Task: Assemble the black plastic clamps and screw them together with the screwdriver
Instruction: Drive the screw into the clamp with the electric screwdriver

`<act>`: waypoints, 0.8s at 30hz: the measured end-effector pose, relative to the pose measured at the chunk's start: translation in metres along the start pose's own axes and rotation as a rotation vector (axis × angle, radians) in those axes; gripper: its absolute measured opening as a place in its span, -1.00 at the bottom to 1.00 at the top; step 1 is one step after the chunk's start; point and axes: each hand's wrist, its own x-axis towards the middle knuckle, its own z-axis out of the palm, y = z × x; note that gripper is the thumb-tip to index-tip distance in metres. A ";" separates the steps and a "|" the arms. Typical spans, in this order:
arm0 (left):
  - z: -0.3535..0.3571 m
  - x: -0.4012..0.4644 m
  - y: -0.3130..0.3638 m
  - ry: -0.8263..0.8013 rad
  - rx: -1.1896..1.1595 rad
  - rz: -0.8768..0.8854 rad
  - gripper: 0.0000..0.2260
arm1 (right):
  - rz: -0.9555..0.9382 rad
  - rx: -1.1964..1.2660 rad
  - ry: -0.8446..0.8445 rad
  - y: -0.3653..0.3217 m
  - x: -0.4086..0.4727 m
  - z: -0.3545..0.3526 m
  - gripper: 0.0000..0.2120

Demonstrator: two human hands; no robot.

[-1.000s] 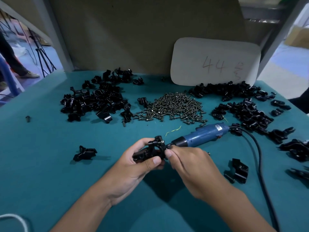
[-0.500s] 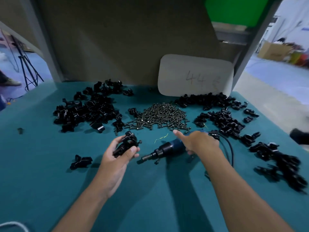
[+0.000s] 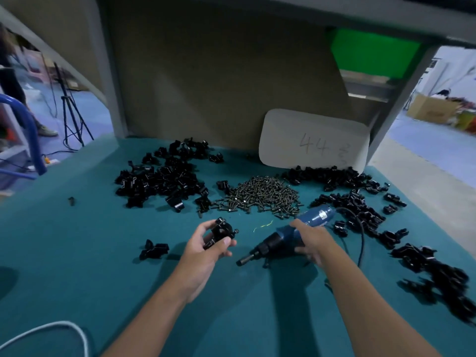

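Note:
My left hand point(image 3: 206, 247) grips a black plastic clamp point(image 3: 221, 231) with a screw sticking out of its right side, held a little above the teal table point(image 3: 77, 240). My right hand point(image 3: 313, 239) wraps around the blue electric screwdriver point(image 3: 288, 234), whose black tip points down-left toward the table, a short way right of the clamp. A heap of dark screws point(image 3: 260, 194) lies behind both hands. Piles of black clamp parts sit at the back left point(image 3: 164, 176) and along the right side point(image 3: 355, 202).
A single clamp part point(image 3: 154, 249) lies left of my left hand. A white card marked 44 point(image 3: 314, 140) leans on the back panel. The screwdriver's black cord point(image 3: 362, 238) loops right. A white cable point(image 3: 51, 328) curls at the near left. A tripod and a person stand beyond the table's left.
My hands separated: the left lifted the clamp away to the left, while the right took hold of the screwdriver and raised it off the table. My head tilted up.

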 end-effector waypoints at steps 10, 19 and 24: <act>-0.004 0.008 -0.005 -0.024 0.018 -0.045 -0.63 | -0.246 1.121 -0.080 -0.016 -0.053 -0.013 -0.75; 0.012 -0.002 -0.007 -0.154 0.097 -0.117 -0.57 | -0.453 1.434 -0.329 -0.016 -0.043 -0.011 -0.72; 0.012 -0.002 -0.008 -0.175 0.120 -0.155 -0.56 | -0.514 1.390 -0.345 -0.008 -0.039 -0.011 -0.65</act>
